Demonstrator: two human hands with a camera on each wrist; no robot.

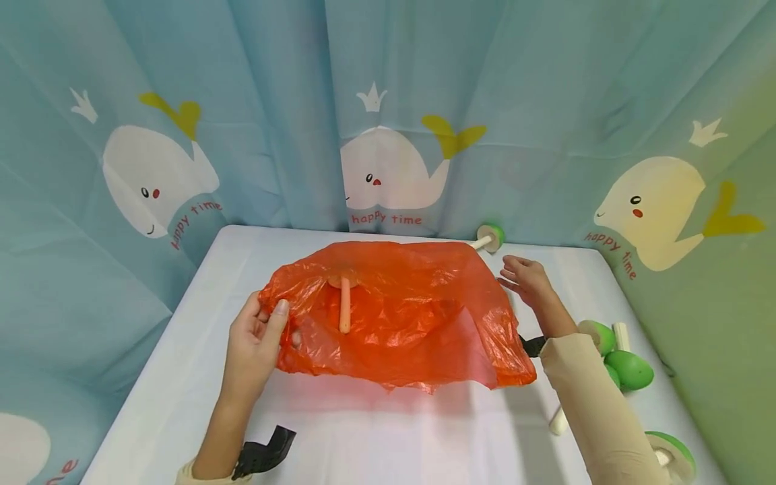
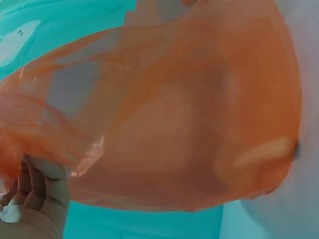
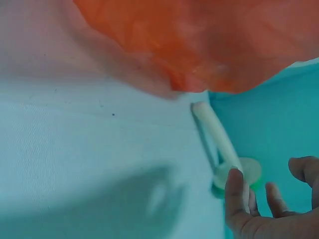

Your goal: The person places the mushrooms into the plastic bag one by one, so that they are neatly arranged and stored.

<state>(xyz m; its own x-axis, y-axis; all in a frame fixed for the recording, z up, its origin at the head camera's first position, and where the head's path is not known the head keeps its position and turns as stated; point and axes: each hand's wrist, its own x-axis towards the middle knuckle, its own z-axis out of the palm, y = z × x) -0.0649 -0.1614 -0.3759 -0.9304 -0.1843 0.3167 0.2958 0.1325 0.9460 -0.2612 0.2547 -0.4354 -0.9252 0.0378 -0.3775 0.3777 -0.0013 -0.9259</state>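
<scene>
My left hand (image 1: 257, 337) grips the left edge of a red plastic bag (image 1: 388, 367), its thumb on the near side. The bag's mouth gapes toward me, and inside lies a mushroom-shaped toy (image 1: 345, 306), its stem seen through the opening. In the left wrist view the left hand (image 2: 37, 199) pinches the bag's film (image 2: 164, 114), and a stick shape shows dimly through it. My right hand (image 1: 530, 279) is raised off the bag's right side, fingers extended, holding nothing. Just beyond it at the back edge lies a green-capped toy mushroom (image 1: 491, 237), also in the right wrist view (image 3: 219, 134).
Several more green-capped toy mushrooms (image 1: 630, 370) lie along the table's right side, partly behind my right sleeve (image 1: 597, 411). Another mushroom (image 1: 669, 451) sits at the near right. A blue curtain (image 1: 273, 135) with whale prints stands behind the white table (image 1: 200, 323).
</scene>
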